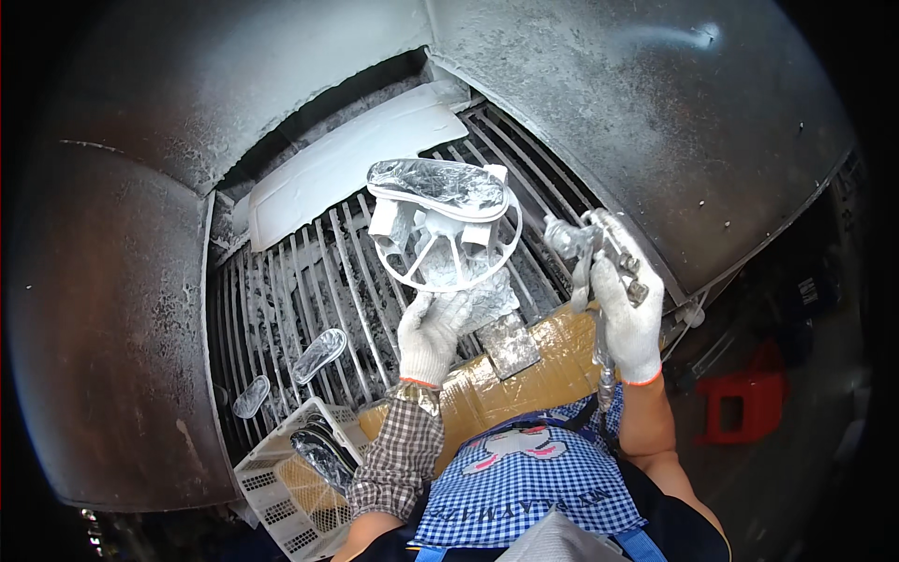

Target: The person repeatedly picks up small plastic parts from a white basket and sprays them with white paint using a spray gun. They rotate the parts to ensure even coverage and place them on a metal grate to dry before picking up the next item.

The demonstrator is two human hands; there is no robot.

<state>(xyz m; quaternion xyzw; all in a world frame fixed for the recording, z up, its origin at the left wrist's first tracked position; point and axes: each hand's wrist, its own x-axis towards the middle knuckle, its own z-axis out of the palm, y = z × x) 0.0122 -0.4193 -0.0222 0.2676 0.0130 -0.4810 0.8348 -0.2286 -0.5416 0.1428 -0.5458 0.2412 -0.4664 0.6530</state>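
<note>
A spoked white turntable stands over the slatted rack, a shoe-shaped piece lying across its white upright supports. The piece has a pale rim and crinkled clear film over its dark inside. At the turntable's near rim is my left hand in a white knit glove, its fingers closed at the edge and partly hidden. My right hand, also gloved, grips a metal spray gun to the right of the turntable. The gun's nozzle end points left, toward the piece. A hose hangs below the gun.
Metal booth walls enclose the slatted rack. Two smaller film-covered shoe-shaped pieces lie left. A white plastic basket holds a film-wrapped piece. Taped brown cardboard covers the near edge. A red stool stands right.
</note>
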